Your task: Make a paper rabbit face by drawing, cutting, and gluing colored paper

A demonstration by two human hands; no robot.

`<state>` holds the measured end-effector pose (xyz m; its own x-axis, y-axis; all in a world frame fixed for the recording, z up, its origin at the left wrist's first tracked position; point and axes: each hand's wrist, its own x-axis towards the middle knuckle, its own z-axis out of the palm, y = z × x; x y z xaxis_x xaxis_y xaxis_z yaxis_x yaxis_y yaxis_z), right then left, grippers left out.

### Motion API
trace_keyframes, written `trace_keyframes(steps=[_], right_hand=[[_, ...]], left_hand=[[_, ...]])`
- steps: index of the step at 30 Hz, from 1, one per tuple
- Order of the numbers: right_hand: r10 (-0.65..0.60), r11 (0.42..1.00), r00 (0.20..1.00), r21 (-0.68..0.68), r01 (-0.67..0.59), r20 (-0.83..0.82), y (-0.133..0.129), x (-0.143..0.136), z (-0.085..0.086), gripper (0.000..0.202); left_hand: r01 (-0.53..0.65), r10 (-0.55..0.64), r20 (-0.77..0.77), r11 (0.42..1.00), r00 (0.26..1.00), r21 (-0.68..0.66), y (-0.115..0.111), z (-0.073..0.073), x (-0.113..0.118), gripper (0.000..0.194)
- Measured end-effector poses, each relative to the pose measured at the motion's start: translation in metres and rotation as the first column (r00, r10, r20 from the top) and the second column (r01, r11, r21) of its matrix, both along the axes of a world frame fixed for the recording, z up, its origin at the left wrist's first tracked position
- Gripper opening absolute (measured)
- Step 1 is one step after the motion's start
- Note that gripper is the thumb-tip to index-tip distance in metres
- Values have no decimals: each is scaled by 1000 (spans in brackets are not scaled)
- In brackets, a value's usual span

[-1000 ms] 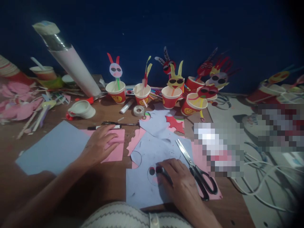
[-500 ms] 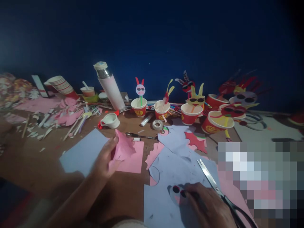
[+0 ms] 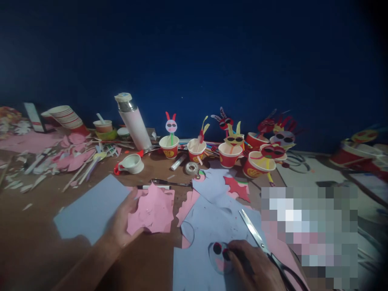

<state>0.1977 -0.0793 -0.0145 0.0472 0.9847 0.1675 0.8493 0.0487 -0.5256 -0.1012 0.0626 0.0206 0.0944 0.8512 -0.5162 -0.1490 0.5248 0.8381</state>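
My left hand [image 3: 119,226] grips the edge of a jagged pink paper scrap [image 3: 151,210] between thumb and fingers, above a flat pink sheet [image 3: 170,202]. A pale sheet of paper [image 3: 91,210] lies beneath my left wrist. My right hand [image 3: 256,262] pinches the right side of a round pale paper face [image 3: 216,262] with dark eyes and a pink patch. That face is over large pale sheets [image 3: 200,226] with cut edges. Black-handled scissors [image 3: 263,245] lie half spread beside my right hand, blades pointing away from me.
Red paper cups [image 3: 230,155] with paper puppets stand along the back. A white thermos [image 3: 136,129], a mug [image 3: 131,163], a tape roll [image 3: 192,168] and a black pen [image 3: 169,182] are nearby. Pink scraps [image 3: 75,155] and sticks cover the left. A pixelated patch hides the right.
My left hand has moved left and lowered, turning the pink scrap flatter so its face shows. My right hand keeps its pinch on the paper face. The view has shifted to the right.
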Motion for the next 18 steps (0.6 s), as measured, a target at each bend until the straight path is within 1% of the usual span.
trace_keyframes(steps=[2,4,7,9,13,17,18], right_hand=[[-30,999,1000,45,30,8,0,-3,-1,27],[-28,998,999,62,26,23,0,-4,-1,29],[19,999,999,39,-21,50,0,-5,-1,26],[35,999,998,28,-37,56,0,-6,1,22],[16,999,999,44,-18,32,-3,-10,3,21],[0,999,999,49,2,-42,-5,-15,5,18],[-5,999,998,47,8,-58,-5,-15,6,17]], left_hand=[[-3,5,17,996,1000,-86,-3,4,6,44],[48,-45,29,993,999,-105,-8,6,15,37],[207,-206,48,978,977,-12,-12,2,23,29],[269,-270,18,962,963,40,-13,-1,24,25],[294,-283,-108,950,953,106,-10,-3,21,21],[341,-316,-176,931,932,133,-6,-2,19,28],[334,-297,-223,931,928,150,-6,-3,19,29]])
